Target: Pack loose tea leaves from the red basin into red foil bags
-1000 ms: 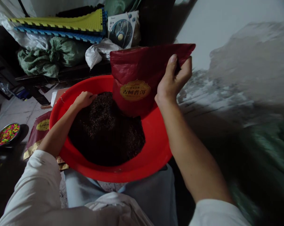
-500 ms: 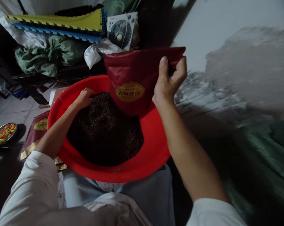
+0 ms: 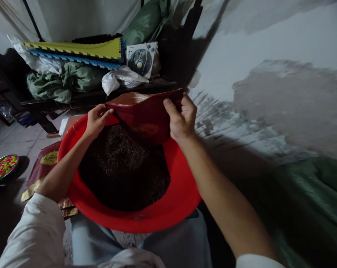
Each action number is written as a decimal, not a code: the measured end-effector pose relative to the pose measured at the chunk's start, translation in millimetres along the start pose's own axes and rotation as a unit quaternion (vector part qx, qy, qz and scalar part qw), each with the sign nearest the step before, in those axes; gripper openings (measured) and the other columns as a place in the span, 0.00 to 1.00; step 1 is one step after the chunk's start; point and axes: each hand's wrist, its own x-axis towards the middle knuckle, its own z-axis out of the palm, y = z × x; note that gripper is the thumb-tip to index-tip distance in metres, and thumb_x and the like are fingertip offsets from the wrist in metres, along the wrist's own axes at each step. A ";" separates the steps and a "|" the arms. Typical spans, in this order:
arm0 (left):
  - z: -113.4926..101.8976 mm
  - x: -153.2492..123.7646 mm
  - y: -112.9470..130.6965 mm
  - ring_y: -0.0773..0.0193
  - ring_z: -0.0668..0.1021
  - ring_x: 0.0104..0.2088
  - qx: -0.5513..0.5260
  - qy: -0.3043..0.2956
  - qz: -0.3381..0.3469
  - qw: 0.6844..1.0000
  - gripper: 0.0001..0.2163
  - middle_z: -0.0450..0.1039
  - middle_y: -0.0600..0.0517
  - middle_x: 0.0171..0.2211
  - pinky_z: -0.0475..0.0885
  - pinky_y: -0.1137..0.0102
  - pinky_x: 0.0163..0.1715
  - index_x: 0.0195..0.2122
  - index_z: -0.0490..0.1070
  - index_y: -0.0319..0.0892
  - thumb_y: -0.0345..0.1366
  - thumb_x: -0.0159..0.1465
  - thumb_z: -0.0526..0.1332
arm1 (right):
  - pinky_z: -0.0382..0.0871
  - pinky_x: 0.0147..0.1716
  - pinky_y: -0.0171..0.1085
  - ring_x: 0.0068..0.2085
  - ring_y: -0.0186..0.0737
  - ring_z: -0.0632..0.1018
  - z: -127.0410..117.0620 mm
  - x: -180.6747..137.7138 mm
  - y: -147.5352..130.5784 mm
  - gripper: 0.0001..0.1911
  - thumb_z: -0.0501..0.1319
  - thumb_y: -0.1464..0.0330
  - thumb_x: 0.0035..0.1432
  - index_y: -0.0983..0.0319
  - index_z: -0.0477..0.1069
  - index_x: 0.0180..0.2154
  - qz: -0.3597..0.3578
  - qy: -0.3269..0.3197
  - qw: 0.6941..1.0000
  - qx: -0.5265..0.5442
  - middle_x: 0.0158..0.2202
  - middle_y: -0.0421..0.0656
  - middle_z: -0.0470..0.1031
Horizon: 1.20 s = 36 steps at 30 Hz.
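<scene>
Red pouch (image 3: 144,121) hides part of tea heap (image 3: 123,173); label (image 3: 148,130) dim.

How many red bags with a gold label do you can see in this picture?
2. One red bag is held at its top edge by the left hand and right hand above the red basin; another red bag lies on the tiled floor left of the basin. More may be hidden.

Dim indoor light, brightest on the plaster wall (image 3: 280,48) at upper right; a broad shadow crosses its lower part, the loose tea (image 3: 120,167) in the red basin (image 3: 182,197) shows little detail, and the wide lens bends the frame's edges
</scene>
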 end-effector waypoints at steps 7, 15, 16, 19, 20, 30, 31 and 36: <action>-3.7 1.4 25.9 0.70 0.71 0.28 -0.013 0.011 0.038 0.999 0.20 0.72 0.55 0.27 0.68 0.73 0.31 0.30 0.76 0.41 0.54 0.62 0.72 | 0.74 0.52 0.51 0.44 0.42 0.77 -4.0 4.7 -2.2 0.20 0.65 0.48 0.65 0.57 0.72 0.38 -0.010 0.048 0.999 -0.024 0.36 0.38 0.72; -14.0 5.5 38.8 0.66 0.77 0.34 -0.028 0.062 0.059 0.996 0.22 0.71 0.53 0.32 0.75 0.71 0.37 0.35 0.74 0.41 0.57 0.62 0.71 | 0.76 0.50 0.52 0.46 0.43 0.77 -0.3 5.5 -9.3 0.19 0.69 0.49 0.60 0.57 0.73 0.38 0.032 0.018 0.999 0.001 0.41 0.41 0.73; -14.3 5.4 38.8 0.66 0.77 0.35 -0.031 0.057 0.054 0.996 0.22 0.72 0.52 0.32 0.76 0.71 0.38 0.36 0.74 0.41 0.57 0.62 0.71 | 0.76 0.50 0.52 0.45 0.43 0.77 0.0 5.1 -9.2 0.20 0.69 0.48 0.60 0.57 0.74 0.38 0.032 0.015 0.999 0.006 0.41 0.41 0.73; -12.6 3.5 37.8 0.65 0.79 0.36 -0.037 0.015 0.025 0.999 0.23 0.76 0.51 0.34 0.78 0.70 0.38 0.38 0.75 0.41 0.58 0.61 0.72 | 0.77 0.52 0.55 0.45 0.43 0.78 1.0 3.5 -7.7 0.23 0.70 0.45 0.58 0.57 0.74 0.38 0.036 -0.003 0.999 0.032 0.41 0.41 0.75; -11.5 2.6 37.2 0.64 0.80 0.35 -0.040 0.001 0.013 0.999 0.23 0.77 0.51 0.35 0.79 0.69 0.37 0.38 0.76 0.41 0.58 0.60 0.72 | 0.77 0.52 0.56 0.45 0.43 0.79 1.7 2.8 -7.1 0.23 0.70 0.45 0.57 0.57 0.74 0.39 0.044 -0.014 0.998 0.044 0.40 0.41 0.76; -11.4 1.1 34.0 0.67 0.76 0.31 0.006 -0.018 0.020 1.000 0.23 0.73 0.52 0.29 0.72 0.74 0.30 0.35 0.75 0.39 0.57 0.60 0.73 | 0.76 0.54 0.61 0.49 0.46 0.81 6.0 -2.1 -12.6 0.18 0.73 0.52 0.57 0.56 0.76 0.41 0.115 -0.057 0.988 0.088 0.41 0.40 0.81; -11.5 1.1 35.4 0.68 0.75 0.30 0.019 -0.017 0.027 0.999 0.23 0.72 0.52 0.28 0.71 0.74 0.29 0.34 0.75 0.40 0.57 0.61 0.72 | 0.76 0.53 0.61 0.48 0.46 0.81 5.7 -2.3 -11.9 0.19 0.72 0.50 0.57 0.56 0.76 0.41 0.105 -0.057 0.989 0.082 0.41 0.40 0.81; -15.1 1.4 51.7 0.66 0.76 0.31 0.126 -0.016 0.059 0.990 0.19 0.75 0.53 0.28 0.72 0.72 0.31 0.33 0.76 0.41 0.54 0.63 0.71 | 0.80 0.48 0.54 0.44 0.45 0.82 3.2 -1.6 -4.6 0.22 0.69 0.46 0.60 0.56 0.76 0.43 0.010 -0.062 0.997 0.050 0.40 0.40 0.81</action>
